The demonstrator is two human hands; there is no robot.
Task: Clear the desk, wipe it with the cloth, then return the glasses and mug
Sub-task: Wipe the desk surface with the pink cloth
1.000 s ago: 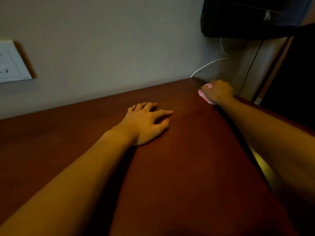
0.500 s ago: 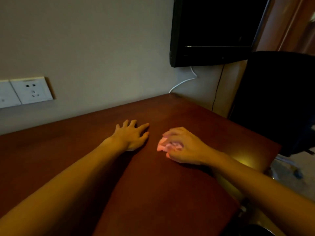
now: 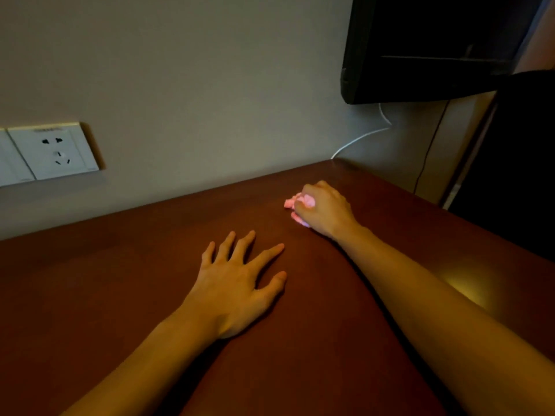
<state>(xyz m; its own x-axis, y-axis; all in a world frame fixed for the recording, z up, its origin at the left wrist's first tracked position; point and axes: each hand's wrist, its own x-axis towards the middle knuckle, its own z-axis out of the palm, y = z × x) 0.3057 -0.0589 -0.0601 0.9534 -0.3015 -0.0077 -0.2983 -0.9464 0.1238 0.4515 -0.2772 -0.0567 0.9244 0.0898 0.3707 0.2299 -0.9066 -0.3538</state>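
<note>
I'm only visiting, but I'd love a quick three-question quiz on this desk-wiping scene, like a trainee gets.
1. True or false: the left hand lies flat with fingers spread on the desk.
2. Which hand grips the pink cloth?
3. The wall socket is: A) left of the hands, B) under the dark screen, C) on the desk.

Key: 1 true; 2 the right hand; 3 A.
</note>
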